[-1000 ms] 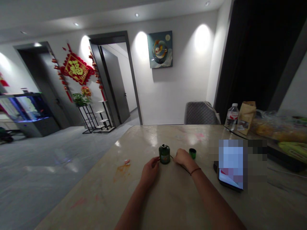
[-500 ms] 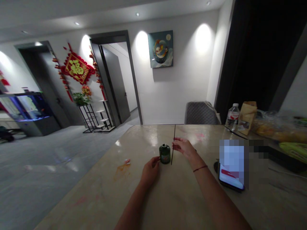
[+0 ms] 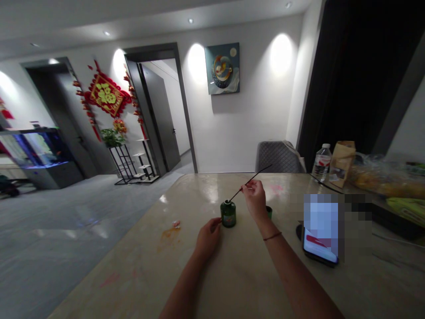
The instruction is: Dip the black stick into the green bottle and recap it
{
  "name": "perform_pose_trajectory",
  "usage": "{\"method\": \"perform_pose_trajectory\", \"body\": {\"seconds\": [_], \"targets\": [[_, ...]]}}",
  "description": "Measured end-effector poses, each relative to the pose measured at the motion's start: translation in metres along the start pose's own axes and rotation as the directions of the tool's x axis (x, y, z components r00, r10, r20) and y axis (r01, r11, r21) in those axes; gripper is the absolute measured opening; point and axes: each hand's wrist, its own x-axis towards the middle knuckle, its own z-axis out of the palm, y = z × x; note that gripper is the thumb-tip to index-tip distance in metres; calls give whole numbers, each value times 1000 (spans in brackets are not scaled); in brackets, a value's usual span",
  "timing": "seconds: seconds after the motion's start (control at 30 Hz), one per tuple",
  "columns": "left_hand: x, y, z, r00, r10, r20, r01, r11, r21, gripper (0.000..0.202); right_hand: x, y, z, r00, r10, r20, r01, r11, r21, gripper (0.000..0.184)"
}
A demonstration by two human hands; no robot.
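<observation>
Head view: hands apart, I see the right hand (image 3: 255, 197) pinching a thin dark stick (image 3: 259, 173), its tip at the mouth of the upright green bottle (image 3: 228, 216); the left hand (image 3: 209, 233) touches the bottle's side, grip unclear. I judge this insertion, calling for steady lowering.

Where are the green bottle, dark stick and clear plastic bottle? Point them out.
Green bottle (image 3: 228, 217), head view, middle of its body.
Dark stick (image 3: 235, 195), head view, lower stretch, near the green bottle.
Clear plastic bottle (image 3: 321, 161), head view, its label.

A painting (image 3: 222, 68) hangs on the wall (image 3: 255, 128), and a clear bottle (image 3: 321, 165) stands beside a brown paper bag (image 3: 342, 160).
</observation>
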Motion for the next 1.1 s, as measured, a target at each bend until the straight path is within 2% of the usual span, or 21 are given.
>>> {"method": "perform_pose_trajectory", "body": {"seconds": [0.13, 0.27, 0.4, 0.53, 0.63, 0.73, 0.83, 1.0, 1.1], "targets": [[0, 1, 0, 1000, -8, 3, 8, 1000, -1, 27, -9, 4, 3, 992, -15, 127, 38, 983, -181, 21], [0, 1, 0, 1000, 10, 13, -10, 1000, 1, 27, -18, 7, 6, 957, 13, 289, 93, 932, -349, 21], [0, 1, 0, 1000, 13, 12, -13, 1000, 5, 28, -21, 10, 7, 943, 27, 333, 147, 861, -486, 19], [0, 2, -1, 1000, 11, 8, -11, 1000, 9, 28, -18, 14, 5, 925, 43, 376, 185, 817, -546, 16], [-1, 5, -1, 1000, 11, 5, -11, 1000, 9, 27, -18, 17, 1, 889, 139, 436, 139, 826, -546, 19], [-2, 7, -2, 1000, 8, 9, -8, 1000, 14, 29, -18, 20, -5, 816, 237, 527, 53, 877, -477, 29], [-2, 5, -2, 1000, 11, 22, -12, 1000, 10, 37, -19, 26, -9, 768, 268, 582, -11, 914, -406, 41], [0, -3, -2, 999, 15, 43, -14, 1000, -17, 56, -27, 42, -10, 750, 237, 617, -9, 937, -350, 64], [0, -3, -2, 1000, 5, 29, -6, 1000, 1, 55, -34, 54, -11, 742, 249, 622, -12, 933, -359, 61]]}}
